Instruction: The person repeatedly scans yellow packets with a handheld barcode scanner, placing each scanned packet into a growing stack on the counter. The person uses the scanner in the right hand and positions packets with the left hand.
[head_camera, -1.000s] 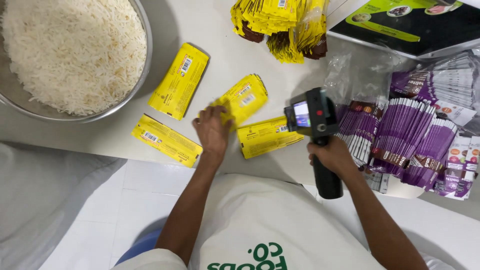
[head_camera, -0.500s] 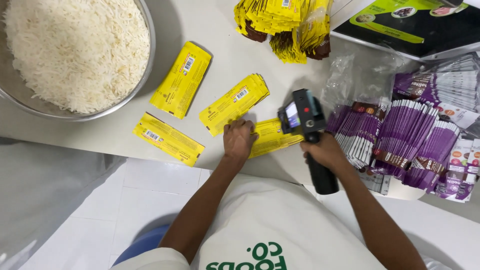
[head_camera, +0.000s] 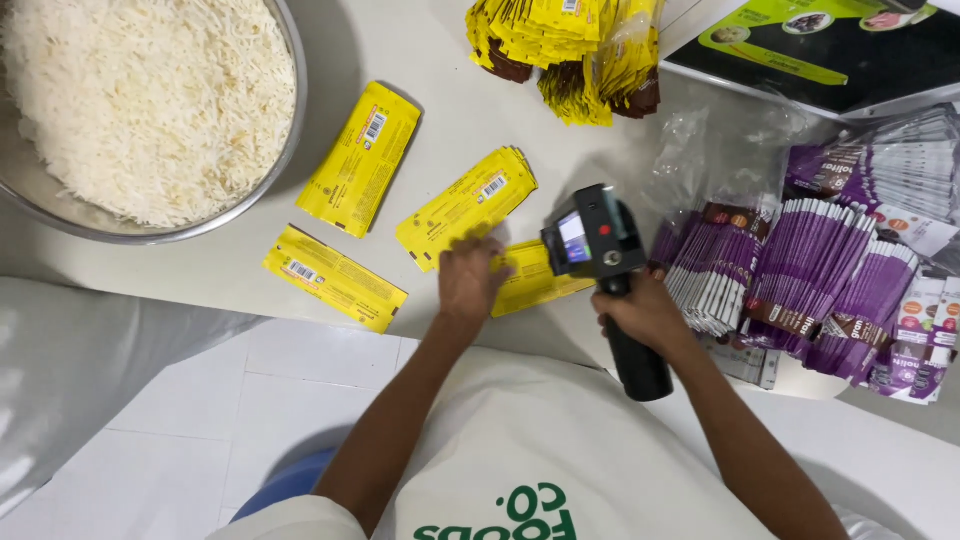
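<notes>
My right hand (head_camera: 645, 315) grips the black handle of a handheld printer gun (head_camera: 600, 250), whose head sits over a yellow pouch (head_camera: 535, 280) lying on the white table. My left hand (head_camera: 470, 275) presses down on the left end of that same pouch, fingers curled on it. Another yellow pouch stack (head_camera: 465, 207) lies just beyond my left hand. Two more yellow pouches lie further left, one (head_camera: 360, 158) angled upright and one (head_camera: 333, 277) near the table's front edge.
A large steel bowl (head_camera: 255, 205) heaped with white rice fills the far left. A pile of yellow pouches (head_camera: 565, 40) sits at the back. Stacks of purple pouches (head_camera: 800, 270) and clear plastic bags crowd the right, beside a dark box (head_camera: 830, 45).
My left hand let go of the middle yellow stack and moved right onto the pouch under the printer. The printer gun stayed over that pouch.
</notes>
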